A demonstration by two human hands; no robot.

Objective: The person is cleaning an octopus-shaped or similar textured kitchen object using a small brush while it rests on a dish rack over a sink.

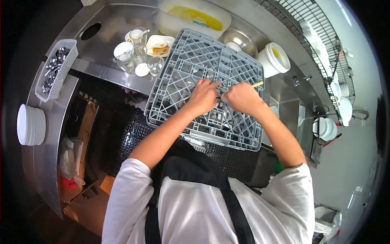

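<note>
A grey plastic dishwasher rack [198, 91] with a lattice face lies in front of me, its near edge close to my body. Through the lattice show several dark and shiny shapes that I cannot make out. My left hand [204, 94] is over the middle of the lattice, fingers bent; whether it pinches anything is unclear. Close to its right, my right hand [243, 98] is closed around a thin yellow stick [257, 84], whose end juts out on the right. A small pale piece [224, 98], partly hidden, shows between the two hands.
Used glasses [125, 62] and a dirty plate [158, 45] stand left of the rack. Behind are a tub of yellow liquid [167, 24], a metal bowl [240, 41] and a white bucket [269, 59]. A cutlery basket [56, 70] and stacked plates [32, 125] sit far left.
</note>
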